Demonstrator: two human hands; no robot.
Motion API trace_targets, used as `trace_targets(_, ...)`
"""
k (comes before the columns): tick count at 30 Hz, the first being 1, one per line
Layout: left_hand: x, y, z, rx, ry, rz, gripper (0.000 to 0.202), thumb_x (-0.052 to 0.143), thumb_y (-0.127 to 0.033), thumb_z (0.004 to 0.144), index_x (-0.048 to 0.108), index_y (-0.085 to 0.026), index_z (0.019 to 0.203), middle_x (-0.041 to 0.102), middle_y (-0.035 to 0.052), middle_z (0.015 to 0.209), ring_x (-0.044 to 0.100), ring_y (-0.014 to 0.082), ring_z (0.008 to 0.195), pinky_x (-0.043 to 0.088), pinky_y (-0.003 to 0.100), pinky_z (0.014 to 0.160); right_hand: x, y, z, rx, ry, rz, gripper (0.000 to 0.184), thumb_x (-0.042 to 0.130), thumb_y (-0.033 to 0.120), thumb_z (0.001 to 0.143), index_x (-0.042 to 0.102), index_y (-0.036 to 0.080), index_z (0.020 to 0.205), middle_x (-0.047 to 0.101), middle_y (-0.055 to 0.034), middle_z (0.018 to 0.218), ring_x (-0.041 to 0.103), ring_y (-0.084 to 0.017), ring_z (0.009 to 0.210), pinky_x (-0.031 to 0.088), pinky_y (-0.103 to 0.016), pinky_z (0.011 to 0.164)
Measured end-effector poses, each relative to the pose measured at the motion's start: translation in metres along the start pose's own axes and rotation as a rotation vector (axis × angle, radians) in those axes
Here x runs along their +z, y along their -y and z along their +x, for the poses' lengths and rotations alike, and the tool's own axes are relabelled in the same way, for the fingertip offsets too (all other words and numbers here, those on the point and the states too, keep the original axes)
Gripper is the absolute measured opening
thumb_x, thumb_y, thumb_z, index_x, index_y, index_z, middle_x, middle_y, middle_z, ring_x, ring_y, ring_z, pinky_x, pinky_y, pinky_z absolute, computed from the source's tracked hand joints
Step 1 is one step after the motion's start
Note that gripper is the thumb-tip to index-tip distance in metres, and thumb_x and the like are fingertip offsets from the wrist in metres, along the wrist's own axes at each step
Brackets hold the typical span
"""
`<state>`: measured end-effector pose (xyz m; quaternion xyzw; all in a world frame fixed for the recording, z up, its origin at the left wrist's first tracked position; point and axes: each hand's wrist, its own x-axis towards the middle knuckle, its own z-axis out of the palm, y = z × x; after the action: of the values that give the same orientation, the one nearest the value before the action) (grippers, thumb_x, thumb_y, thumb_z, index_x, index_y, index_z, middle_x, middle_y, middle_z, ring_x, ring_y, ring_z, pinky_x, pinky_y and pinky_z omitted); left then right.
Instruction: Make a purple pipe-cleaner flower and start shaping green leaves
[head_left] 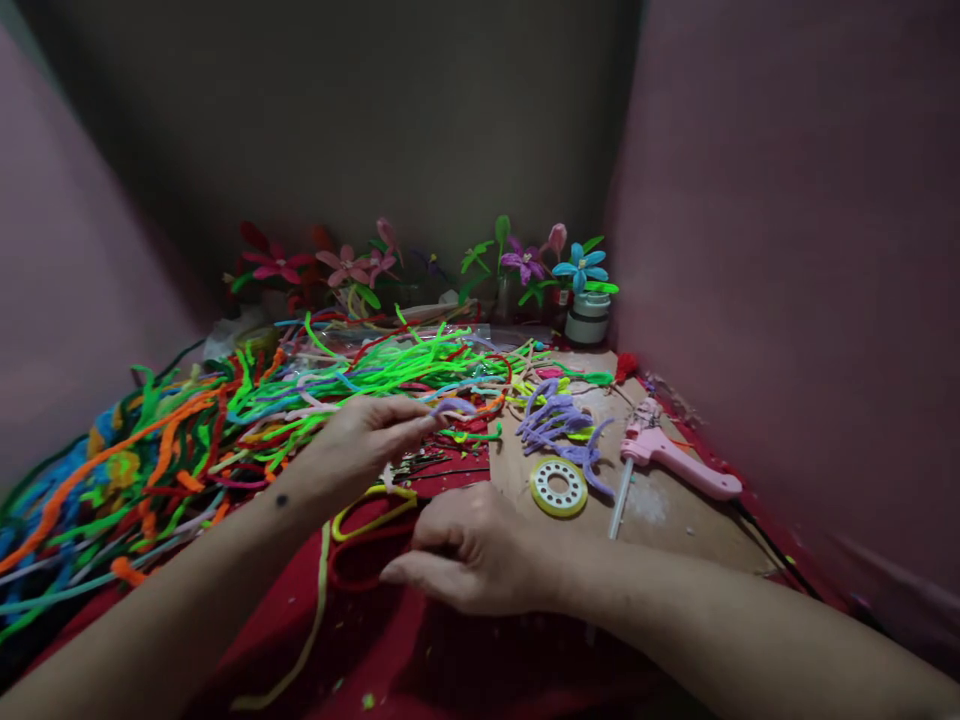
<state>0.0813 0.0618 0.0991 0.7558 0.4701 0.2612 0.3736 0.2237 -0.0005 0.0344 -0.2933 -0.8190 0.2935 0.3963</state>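
My left hand point(379, 440) pinches a short purple pipe cleaner point(454, 407) between thumb and fingertips, above the edge of the pipe cleaner pile. My right hand point(476, 550) is lower and nearer, its fingers curled in and its thumb pointing left. Whether anything is inside its curl is hidden. Scissors with a yellow handle loop point(375, 512) and a red loop point(352, 565) lie just left of it, partly covered by the hand. Right of my left hand, a bunch of bent purple pipe cleaner pieces point(555, 418) rests on a brown board point(675, 515).
A yellow tape roll point(559, 487) and a pink glue gun point(679, 455) with a clear stick lie on the board. Loose coloured pipe cleaners point(172, 440) cover the left side. Pipe cleaner flowers point(580, 266) stand along the back, one in a white jar point(587, 318). Pink walls close both sides.
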Motion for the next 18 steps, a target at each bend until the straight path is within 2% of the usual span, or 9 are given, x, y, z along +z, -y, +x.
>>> trace_targets(2, 0.016, -0.014, 0.012, 0.061, 0.063, 0.054, 0.026, 0.058, -0.037, 0.075, 0.070, -0.014, 0.075, 0.055, -0.0008, 0.058, 0.044, 0.0100, 0.052, 0.031, 0.020, 0.047, 0.003, -0.002, -0.003, -0.121, 0.035, -0.107, 0.038, 0.056, 0.035, 0.080, 0.049, 0.017, 0.046, 0.047, 0.0020, 0.045, 0.041, -0.009, 0.046, 0.029, -0.022, 0.046)
trace_targets(5, 0.045, -0.027, 0.037, 0.133, 0.146, 0.132, 0.026, 0.053, -0.032, 0.077, 0.070, -0.013, 0.079, 0.054, -0.0012, 0.058, 0.044, 0.0098, 0.052, 0.033, 0.020, 0.048, 0.006, -0.006, -0.004, -0.166, 0.069, -0.185, 0.038, 0.055, 0.033, 0.079, 0.047, 0.019, 0.045, 0.048, 0.0020, 0.041, 0.042, -0.009, 0.042, 0.027, -0.023, 0.043)
trace_targets(8, 0.068, -0.026, 0.066, 0.240, 0.201, 0.226, 0.024, 0.052, -0.027, 0.077, 0.069, -0.012, 0.084, 0.060, 0.0007, 0.063, 0.050, 0.0106, 0.054, 0.035, 0.020, 0.050, 0.008, -0.009, -0.002, -0.177, 0.072, -0.228, 0.038, 0.056, 0.034, 0.079, 0.047, 0.019, 0.045, 0.053, 0.0016, 0.043, 0.044, -0.009, 0.043, 0.026, -0.023, 0.042)
trace_targets(11, 0.082, -0.023, 0.091, 0.382, 0.195, 0.439, 0.020, 0.057, -0.025, 0.074, 0.071, -0.012, 0.080, 0.062, 0.0025, 0.063, 0.054, 0.0139, 0.061, 0.037, 0.022, 0.055, 0.009, -0.010, 0.000, -0.178, 0.120, -0.285, 0.037, 0.057, 0.036, 0.077, 0.049, 0.019, 0.045, 0.057, 0.0008, 0.047, 0.049, -0.011, 0.047, 0.027, -0.023, 0.044)
trace_targets(15, 0.095, -0.033, 0.106, 0.473, 0.166, 0.480, 0.024, 0.056, -0.020, 0.074, 0.069, -0.015, 0.093, 0.065, 0.0042, 0.078, 0.056, 0.0144, 0.071, 0.038, 0.023, 0.064, 0.006, -0.009, 0.001, -0.138, 0.242, -0.292, 0.034, 0.053, 0.036, 0.081, 0.054, 0.018, 0.051, 0.062, -0.0003, 0.053, 0.052, -0.011, 0.051, 0.031, -0.023, 0.046)
trace_targets(18, 0.112, -0.048, 0.109, 0.562, 0.246, 0.560, 0.030, 0.059, -0.027, 0.073, 0.068, -0.016, 0.100, 0.066, 0.0042, 0.079, 0.056, 0.0154, 0.072, 0.038, 0.024, 0.062, 0.003, -0.009, 0.001, -0.138, 0.288, -0.263, 0.031, 0.051, 0.032, 0.082, 0.057, 0.017, 0.055, 0.063, -0.0009, 0.054, 0.050, -0.010, 0.049, 0.034, -0.022, 0.047)
